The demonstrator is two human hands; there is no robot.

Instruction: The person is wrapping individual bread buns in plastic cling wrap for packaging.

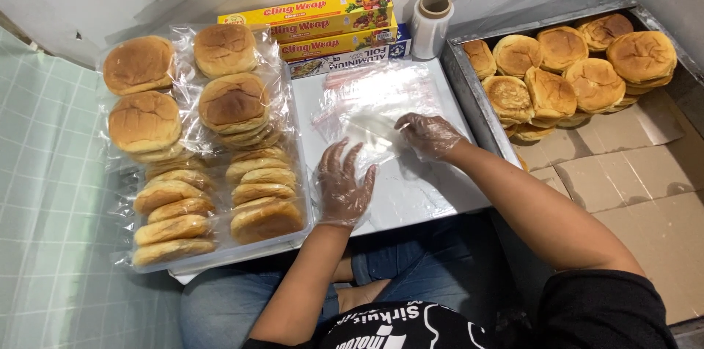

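1. Clear plastic gloves cover both hands, which work over a white board (433,199) resting across the person's lap.
2. The left hand (343,186) lies flat with fingers spread wide, palm down, pressing the near edge of a thin transparent plastic bag (370,133); it grips nothing.
3. The right hand (429,135) is partly curled, its fingertips pinching the bag's far right corner, though the film is so clear that the exact hold is hard to make out.
4. More clear bags (374,92) lie in a loose pile just beyond the hands on the same board.
5. A shallow tray of wrapped buns (194,173) sits touching the board's left side, the buns stacked in two columns inside plastic.
6. A metal tray (469,92) to the right holds unwrapped buns (572,74), heaped at its far end, with bare cardboard (623,173) lining the near part.
7. Yellow wrap boxes (315,23) and a roll of film (431,23) stand at the far edge against the wall.
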